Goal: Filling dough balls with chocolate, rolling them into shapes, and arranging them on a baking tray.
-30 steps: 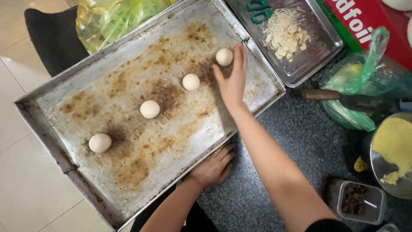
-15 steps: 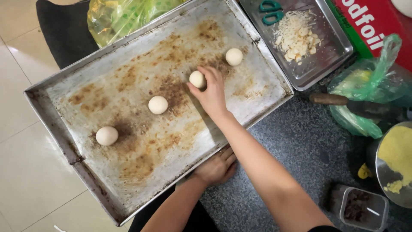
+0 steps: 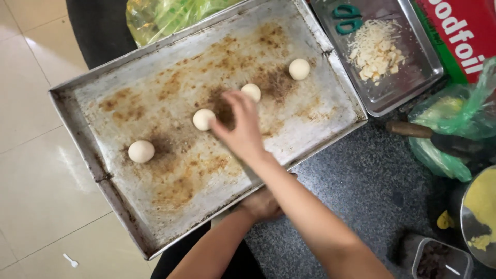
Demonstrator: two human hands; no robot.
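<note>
Four pale dough balls sit in a slanting row on the stained baking tray (image 3: 129,206), which overhangs the left edge of the dark speckled tabletop (image 3: 361,175) above the tiled floor (image 3: 31,170). Leftmost is the first dough ball (image 3: 141,151), alone toward the tray's left end. Next, the second dough ball (image 3: 203,119) lies at the fingertips of the right hand (image 3: 240,129), which stretches over the tray's middle, palm down, fingers loosely spread and blurred; I cannot tell whether they touch the ball, and the grip closes on nothing visible. Just past that hand is the third dough ball (image 3: 251,92), and the fourth dough ball (image 3: 299,68) rests near the tray's far right corner. Below the tray's near edge, the left hand (image 3: 263,204) presses under or against the rim, its grip mostly hidden. Further right stand a steel tray (image 3: 408,88) with pale shavings (image 3: 374,49) and green scissors (image 3: 346,18), then a green plastic bag (image 3: 444,144).
</note>
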